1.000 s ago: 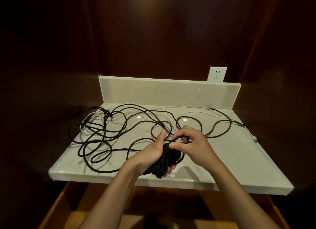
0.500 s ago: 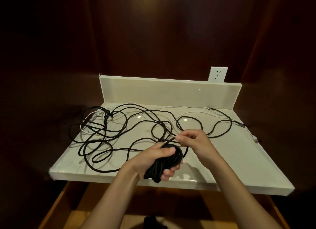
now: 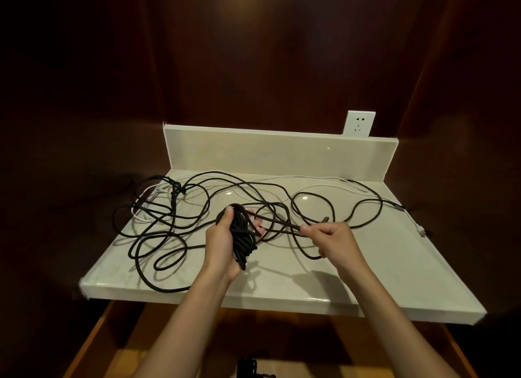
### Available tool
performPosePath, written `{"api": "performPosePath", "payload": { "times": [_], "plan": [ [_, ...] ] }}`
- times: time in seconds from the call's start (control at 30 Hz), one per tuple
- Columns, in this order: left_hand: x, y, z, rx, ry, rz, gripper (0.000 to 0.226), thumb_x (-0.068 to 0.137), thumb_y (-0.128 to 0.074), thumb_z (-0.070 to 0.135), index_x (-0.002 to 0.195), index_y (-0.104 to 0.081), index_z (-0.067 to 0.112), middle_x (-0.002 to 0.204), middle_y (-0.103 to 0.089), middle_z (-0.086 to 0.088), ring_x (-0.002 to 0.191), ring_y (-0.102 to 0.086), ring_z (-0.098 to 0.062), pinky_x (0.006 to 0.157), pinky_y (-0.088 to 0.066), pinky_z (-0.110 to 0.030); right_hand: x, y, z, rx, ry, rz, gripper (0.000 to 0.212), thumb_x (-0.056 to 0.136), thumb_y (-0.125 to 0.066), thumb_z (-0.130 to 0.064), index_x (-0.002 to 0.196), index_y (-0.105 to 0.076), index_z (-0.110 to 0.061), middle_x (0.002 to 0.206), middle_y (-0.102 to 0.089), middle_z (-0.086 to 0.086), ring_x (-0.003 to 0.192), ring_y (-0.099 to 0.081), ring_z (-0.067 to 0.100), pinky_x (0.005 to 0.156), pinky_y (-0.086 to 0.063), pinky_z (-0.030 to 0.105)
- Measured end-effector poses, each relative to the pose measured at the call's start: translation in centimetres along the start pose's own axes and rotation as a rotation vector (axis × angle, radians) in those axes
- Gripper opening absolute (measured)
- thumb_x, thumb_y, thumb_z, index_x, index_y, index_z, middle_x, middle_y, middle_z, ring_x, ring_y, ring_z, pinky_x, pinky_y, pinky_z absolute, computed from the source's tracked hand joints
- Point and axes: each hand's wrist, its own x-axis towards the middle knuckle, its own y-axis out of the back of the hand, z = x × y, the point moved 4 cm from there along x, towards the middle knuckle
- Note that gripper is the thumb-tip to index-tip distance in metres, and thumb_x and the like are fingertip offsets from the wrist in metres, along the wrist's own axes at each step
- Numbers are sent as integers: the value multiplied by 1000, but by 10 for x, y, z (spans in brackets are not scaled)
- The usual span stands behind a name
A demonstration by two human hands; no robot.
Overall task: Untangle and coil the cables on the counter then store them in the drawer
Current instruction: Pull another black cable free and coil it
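My left hand (image 3: 222, 242) grips a black coiled bundle (image 3: 242, 236) of cable, held upright above the cream counter (image 3: 366, 265). My right hand (image 3: 329, 241) pinches a strand of the same black cable (image 3: 279, 222) that runs taut from the bundle to its fingers. The rest of the black cable (image 3: 158, 222) lies in loose tangled loops over the left and middle of the counter. A thin white cable (image 3: 310, 177) runs along the back and ends at a plug (image 3: 422, 232) on the right edge.
An open wooden drawer (image 3: 112, 335) sits below the counter's front edge, with a dark object (image 3: 251, 367) in it. A white wall socket (image 3: 359, 123) stands behind the counter's raised back panel (image 3: 282, 152). Dark wood walls surround the niche.
My left hand turned the bundle upright and lifted it. My right hand moved right, drawing a strand of black cable out taut from the bundle.
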Motion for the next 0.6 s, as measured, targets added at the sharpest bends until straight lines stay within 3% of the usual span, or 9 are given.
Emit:
{"api": "performPosePath", "payload": {
  "times": [0.07, 0.17, 0.23, 0.33, 0.4, 0.47, 0.53, 0.6],
  "plan": [
    [-3, -5, 0, -193, 16, -27, 44, 109, -37, 33, 104, -65, 0, 91, -75, -16, 89, -73, -25, 96, -51, -46, -1, -3, 2, 0, 3, -12, 17, 85, -75, -22, 70, -80, -16, 56, -48, 17, 57, -41, 14, 52, -38, 20],
    [1, -5, 1, -421, 34, -46, 44, 109, -34, 34, 110, -61, -1, 94, -74, -13, 106, -68, -27, 90, -53, -48, -1, -3, 3, 4, -1, -4, 17, 84, -76, -21, 68, -79, -17, 67, -70, 12, 57, -55, 2, 54, -44, 15],
    [2, -3, 3, -502, 18, -35, 43, 109, -35, 33, 103, -61, 0, 84, -72, -12, 96, -70, -27, 85, -54, -47, -1, -1, 5, -4, 8, -18, 21, 84, -76, -19, 63, -77, -13, 67, -69, 13, 56, -55, 2, 56, -43, 13],
    [1, -5, 7, -529, 22, -43, 39, 108, -39, 33, 96, -60, 3, 74, -64, -8, 66, -66, -19, 73, -57, -35, -3, 1, 9, -8, 37, -102, 27, 82, -78, -18, 56, -71, -14, 60, -61, 10, 62, -56, 11, 60, -45, 13],
    [4, -2, 8, -470, 12, -18, 36, 107, -42, 34, 96, -58, 3, 75, -59, -6, 58, -59, -15, 64, -54, -29, -3, 4, 13, -26, 43, -161, 21, 81, -80, -17, 61, -73, -15, 62, -63, 6, 65, -57, 14, 65, -47, 22],
    [8, 4, 10, -262, -54, 58, 34, 106, -47, 33, 102, -56, 1, 77, -57, -8, 57, -57, -16, 57, -53, -28, -3, 7, 15, -49, 49, -231, 12, 82, -78, -13, 71, -74, -13, 68, -65, 8, 68, -57, 16, 70, -46, 33],
    [10, 9, 14, -13, -146, 136, 30, 104, -53, 28, 106, -57, -1, 75, -60, -10, 58, -58, -19, 57, -52, -32, -4, 9, 14, -92, 83, -315, 12, 87, -73, -8, 79, -75, -17, 76, -68, 5, 74, -59, 15, 75, -46, 34],
    [7, 8, 18, 203, -206, 165, 24, 102, -57, 24, 98, -62, 0, 75, -63, -12, 59, -59, -21, 60, -52, -34, -8, 10, 6, -152, 151, -372, 20, 91, -68, -10, 85, -76, -27, 84, -70, -1, 82, -62, 16, 79, -47, 31]
  ]
}}
